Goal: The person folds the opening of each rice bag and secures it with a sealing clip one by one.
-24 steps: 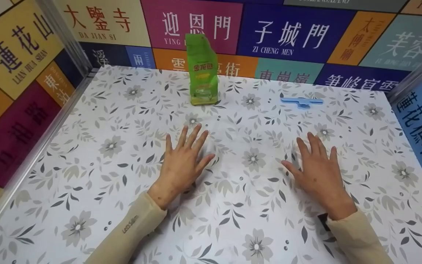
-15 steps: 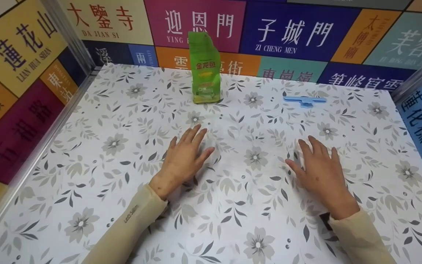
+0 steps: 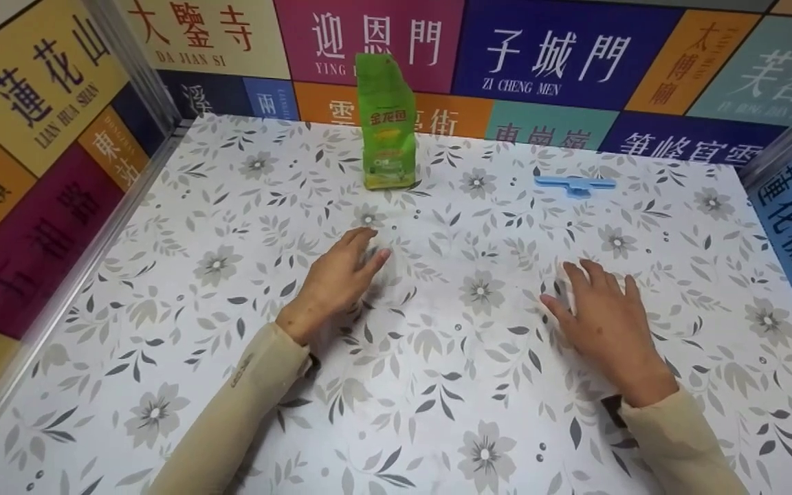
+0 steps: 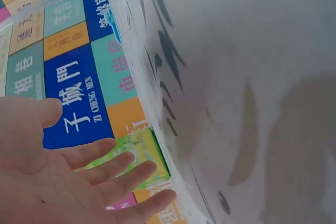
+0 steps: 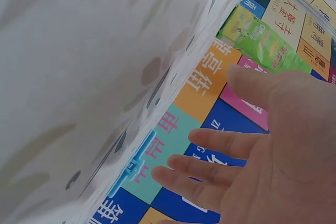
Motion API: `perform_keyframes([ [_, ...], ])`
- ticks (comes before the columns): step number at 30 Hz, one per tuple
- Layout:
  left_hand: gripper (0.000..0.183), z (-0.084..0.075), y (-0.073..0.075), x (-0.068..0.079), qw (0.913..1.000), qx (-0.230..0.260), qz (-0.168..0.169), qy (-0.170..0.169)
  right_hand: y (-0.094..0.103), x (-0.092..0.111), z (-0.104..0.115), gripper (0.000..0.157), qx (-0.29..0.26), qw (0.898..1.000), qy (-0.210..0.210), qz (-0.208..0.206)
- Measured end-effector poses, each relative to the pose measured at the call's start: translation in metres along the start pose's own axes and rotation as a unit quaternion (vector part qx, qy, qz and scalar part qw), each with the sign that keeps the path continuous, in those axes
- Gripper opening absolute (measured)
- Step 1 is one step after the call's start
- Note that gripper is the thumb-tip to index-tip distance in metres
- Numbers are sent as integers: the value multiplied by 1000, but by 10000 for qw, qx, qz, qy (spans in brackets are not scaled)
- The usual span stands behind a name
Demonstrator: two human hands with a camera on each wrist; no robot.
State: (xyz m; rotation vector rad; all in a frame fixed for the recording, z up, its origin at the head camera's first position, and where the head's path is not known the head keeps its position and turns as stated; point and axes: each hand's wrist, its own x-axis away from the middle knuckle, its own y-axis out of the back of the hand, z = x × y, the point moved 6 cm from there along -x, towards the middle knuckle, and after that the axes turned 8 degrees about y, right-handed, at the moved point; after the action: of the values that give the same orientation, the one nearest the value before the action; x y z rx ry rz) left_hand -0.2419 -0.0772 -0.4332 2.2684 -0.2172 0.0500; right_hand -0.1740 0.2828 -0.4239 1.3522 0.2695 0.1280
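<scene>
A green bag (image 3: 389, 130) with printed characters stands upright at the back of the table, left of centre. To its right lies a light blue bag clip (image 3: 577, 184). My left hand (image 3: 333, 278) is over the table in front of the bag, turned partly on its side and holding nothing. Its fingers (image 4: 121, 174) are spread and relaxed in the left wrist view, with the bag behind them. My right hand (image 3: 606, 323) hovers in front of the clip, palm down, its fingers loosely bent around nothing. In the right wrist view the clip (image 5: 135, 163) lies beyond the fingertips.
A white cloth with a grey leaf and flower print covers the table (image 3: 423, 385). Behind it and at both sides rise panels (image 3: 561, 55) of coloured blocks with characters. Metal posts (image 3: 138, 69) stand at the corners.
My left hand has rolled onto its side, and its fingers have drawn together. The right hand has shifted only slightly. The bag and clip keep their places while the view tilts a little.
</scene>
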Motion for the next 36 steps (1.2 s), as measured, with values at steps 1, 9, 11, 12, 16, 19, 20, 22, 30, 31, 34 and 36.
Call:
perform_keyframes([
  [1,61,1,1,-2,10000,72,2,26,0,0,0,69,-12,10000,-3,7],
  [9,58,10,6,-20,9990,347,-98,259,0,0,-1,68,-100,9999,14,78],
  [11,58,12,7,-24,9987,385,-130,316,0,0,-1,68,-80,9999,23,75],
  [12,58,12,8,-26,9986,397,-143,333,0,0,-1,67,-70,9999,24,75],
  [16,55,14,10,-31,9981,419,-205,396,-1,1,-2,66,-34,10000,35,86],
  [19,54,16,11,-35,9976,477,-245,438,-1,0,-2,65,-15,9999,25,104],
  [20,54,17,11,-37,9973,508,-253,462,-1,0,-2,65,-7,9999,21,111],
  [22,55,18,11,-39,9968,569,-266,503,-1,0,-2,65,5,9999,15,121],
  [30,57,17,10,-45,9955,690,-311,572,-2,-1,-1,66,-13,9998,9,181],
  [31,57,17,9,-46,9954,713,-299,568,-2,-1,-2,66,-18,9998,-10,183],
  [34,57,17,9,-48,9952,747,-295,567,-2,0,-3,67,-49,9997,-54,220],
  [36,56,17,9,-49,9949,750,-317,604,-3,0,-3,68,-80,9995,-77,282],
])
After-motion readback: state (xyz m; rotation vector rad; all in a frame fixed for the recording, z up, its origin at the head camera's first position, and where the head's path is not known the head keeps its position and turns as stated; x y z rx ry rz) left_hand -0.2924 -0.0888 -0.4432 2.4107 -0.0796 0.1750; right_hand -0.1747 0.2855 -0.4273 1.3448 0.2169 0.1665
